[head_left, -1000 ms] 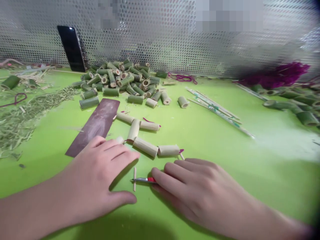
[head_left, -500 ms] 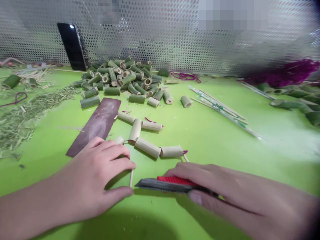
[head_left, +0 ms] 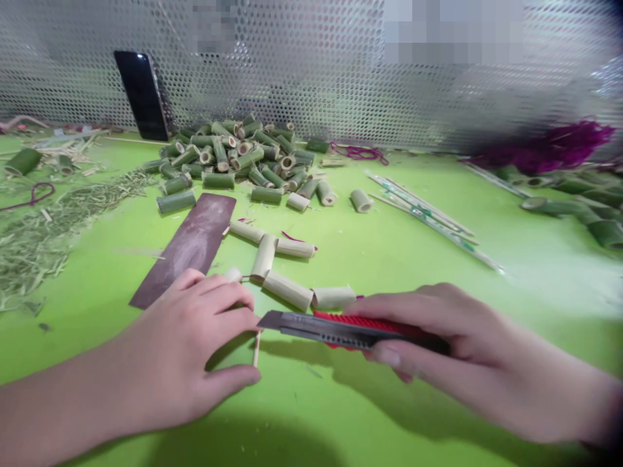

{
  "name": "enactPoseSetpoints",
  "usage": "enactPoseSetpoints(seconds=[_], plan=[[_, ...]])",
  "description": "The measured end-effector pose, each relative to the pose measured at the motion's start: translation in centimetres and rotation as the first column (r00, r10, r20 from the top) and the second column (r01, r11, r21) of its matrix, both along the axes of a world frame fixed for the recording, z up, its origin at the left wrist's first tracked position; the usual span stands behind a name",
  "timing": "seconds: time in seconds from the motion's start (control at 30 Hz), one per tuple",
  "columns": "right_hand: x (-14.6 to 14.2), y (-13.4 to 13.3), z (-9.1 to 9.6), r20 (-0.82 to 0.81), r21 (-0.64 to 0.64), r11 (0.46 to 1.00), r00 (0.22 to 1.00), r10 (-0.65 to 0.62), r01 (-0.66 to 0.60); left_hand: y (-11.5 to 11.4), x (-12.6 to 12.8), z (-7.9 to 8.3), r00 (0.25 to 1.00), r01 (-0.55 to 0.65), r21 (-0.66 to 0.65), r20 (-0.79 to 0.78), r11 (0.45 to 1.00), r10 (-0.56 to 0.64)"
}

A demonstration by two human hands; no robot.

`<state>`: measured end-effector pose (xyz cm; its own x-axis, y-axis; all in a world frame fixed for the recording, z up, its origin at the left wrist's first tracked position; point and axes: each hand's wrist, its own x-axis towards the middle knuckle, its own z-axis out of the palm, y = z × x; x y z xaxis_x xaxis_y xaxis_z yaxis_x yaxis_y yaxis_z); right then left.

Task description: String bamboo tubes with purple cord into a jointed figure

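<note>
Between the thumb and fingertips of my left hand (head_left: 195, 337) a thin wooden stick (head_left: 256, 350) is held against the green tabletop. My right hand (head_left: 462, 357) grips a red and dark utility knife (head_left: 350, 329) with its blade out. The blade tip points left, beside my left fingertips at the stick's upper end; whether it touches them I cannot tell. Just beyond my hands lies a jointed figure of peeled bamboo pieces (head_left: 287, 289) strung on purple cord. A brown sandpaper strip (head_left: 195, 240) lies past my left hand, its near end close to the fingers.
A heap of short green bamboo tubes (head_left: 243, 152) sits at the back. A phone (head_left: 142, 97) leans on the perforated metal panel (head_left: 311, 71). Shavings (head_left: 63, 227) spread at left. Wrapped sticks (head_left: 428, 217) lie at right, with purple cord (head_left: 545, 146) and more bamboo (head_left: 574, 201) beyond.
My right hand has lifted the utility knife up and away from the table, the blade shifting from the stick's lower part toward its upper end. My left hand stays nearly still on the stick.
</note>
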<state>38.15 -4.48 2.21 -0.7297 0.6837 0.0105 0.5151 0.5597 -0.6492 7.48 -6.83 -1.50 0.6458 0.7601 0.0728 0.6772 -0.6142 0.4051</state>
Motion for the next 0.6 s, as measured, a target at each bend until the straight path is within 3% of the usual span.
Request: enactPoseSetpoints(seconds=[0.17,0.3,0.6], plan=[[-0.3,-0.1,-0.3,0.02,-0.008,1.0,1.0,-0.004,0.004,0.1,0.0,0.0,1.0,-0.004,-0.049,0.003,0.999,0.005],[-0.4,-0.5,-0.7,0.075,0.121,0.992,0.997,0.031,-0.04,0.3,0.0,0.0,1.0,0.006,-0.054,0.009,0.999,-0.005],[-1.9,-1.3,-1.6,0.23,0.449,0.865,0.964,0.131,-0.225,-0.1,0.1,-0.2,1.0,0.0,-0.018,0.023,1.0,0.0]])
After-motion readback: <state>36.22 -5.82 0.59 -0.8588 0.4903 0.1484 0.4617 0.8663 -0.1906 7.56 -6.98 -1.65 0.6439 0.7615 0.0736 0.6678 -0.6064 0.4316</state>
